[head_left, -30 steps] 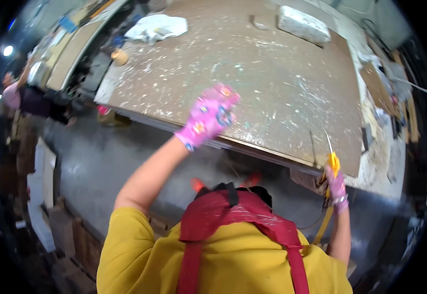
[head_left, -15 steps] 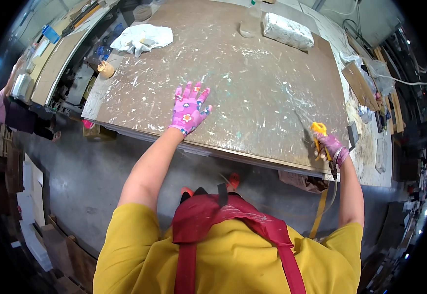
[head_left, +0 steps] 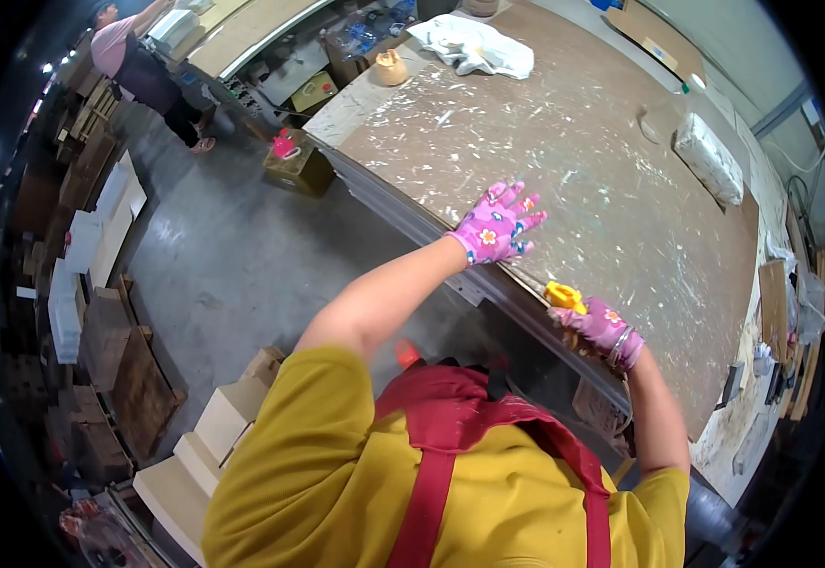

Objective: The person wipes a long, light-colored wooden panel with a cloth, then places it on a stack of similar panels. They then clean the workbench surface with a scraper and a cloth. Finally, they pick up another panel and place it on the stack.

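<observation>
The person's right hand (head_left: 598, 324) grips a yellow tool (head_left: 565, 297) at the table's near edge, while the left hand (head_left: 496, 227) is spread, holding nothing. White flecks cover much of the table (head_left: 611, 204); how much work is done cannot be told. A cloth (head_left: 474, 45), bottle (head_left: 668, 112) and wrapped block (head_left: 709, 156) occupy its far side.

white cloth (head_left: 474, 45) on speckled tabletop (head_left: 639, 213)
</observation>
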